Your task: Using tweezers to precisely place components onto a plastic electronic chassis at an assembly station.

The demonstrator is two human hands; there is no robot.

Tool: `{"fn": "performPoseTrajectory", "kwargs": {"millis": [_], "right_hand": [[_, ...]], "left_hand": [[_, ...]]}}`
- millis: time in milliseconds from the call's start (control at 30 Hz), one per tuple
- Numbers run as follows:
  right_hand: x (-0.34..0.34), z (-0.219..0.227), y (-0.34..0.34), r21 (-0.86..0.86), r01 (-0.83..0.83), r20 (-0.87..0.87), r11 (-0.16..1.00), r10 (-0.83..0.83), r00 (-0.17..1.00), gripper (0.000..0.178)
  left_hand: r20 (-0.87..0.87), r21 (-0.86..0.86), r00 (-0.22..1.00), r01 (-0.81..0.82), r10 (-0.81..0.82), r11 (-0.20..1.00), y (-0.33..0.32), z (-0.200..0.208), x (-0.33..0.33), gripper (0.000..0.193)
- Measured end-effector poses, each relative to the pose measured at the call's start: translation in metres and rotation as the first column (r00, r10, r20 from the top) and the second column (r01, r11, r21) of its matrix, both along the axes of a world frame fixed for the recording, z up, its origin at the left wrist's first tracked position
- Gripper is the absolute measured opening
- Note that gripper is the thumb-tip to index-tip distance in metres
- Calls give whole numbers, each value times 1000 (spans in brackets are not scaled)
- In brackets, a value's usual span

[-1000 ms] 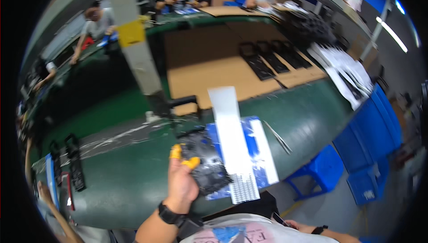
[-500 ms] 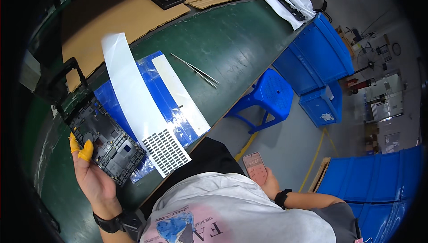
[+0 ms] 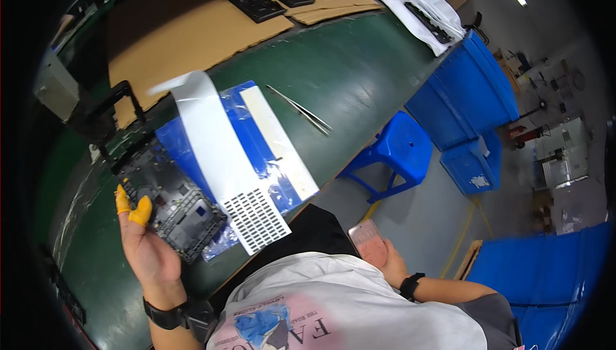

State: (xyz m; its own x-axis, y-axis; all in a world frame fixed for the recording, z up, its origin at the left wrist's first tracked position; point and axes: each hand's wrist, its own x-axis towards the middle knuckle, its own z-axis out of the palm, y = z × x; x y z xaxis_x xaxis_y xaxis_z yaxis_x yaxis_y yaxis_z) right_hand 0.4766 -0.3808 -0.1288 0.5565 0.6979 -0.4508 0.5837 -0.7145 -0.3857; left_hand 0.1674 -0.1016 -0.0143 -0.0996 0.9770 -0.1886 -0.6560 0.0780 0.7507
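Across the upper frame: green work table (image 3: 359,68), curving with the lens, partly covered by brown cardboard sheets (image 3: 186,32). Beside its right end, large blue bins (image 3: 471,87); below the edge, blue plastic stool (image 3: 401,148) on grey floor. On the near table edge, blue plastic sheet (image 3: 256,151), overlaid by long white strip (image 3: 218,157) ending in a grid of small white squares. Right of that, thin metal tweezers (image 3: 301,111) lying loose, well apart from both hands. At the blue sheet's left end, black plastic frame part (image 3: 170,199), resting tilted on the open palm and fingers of left hand (image 3: 151,247), two yellow-capped fingertips (image 3: 131,205) pressed on its left edge. Below the table, right hand (image 3: 385,260) wrapped around a pink phone (image 3: 367,241), held near the lap.
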Motion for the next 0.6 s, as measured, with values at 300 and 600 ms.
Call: {"fn": "performPoseTrajectory", "kwargs": {"millis": [300,600], "right_hand": [[52,51,12,-557,-309,-779,771,-356,517,76],[5,4,47,-159,47,-665,986,-142,733,80]], "left_hand": [[83,27,996,41,-43,999,-10,8,10,49],[147,67,985,77,-87,995,-8,11,5,49]]}}
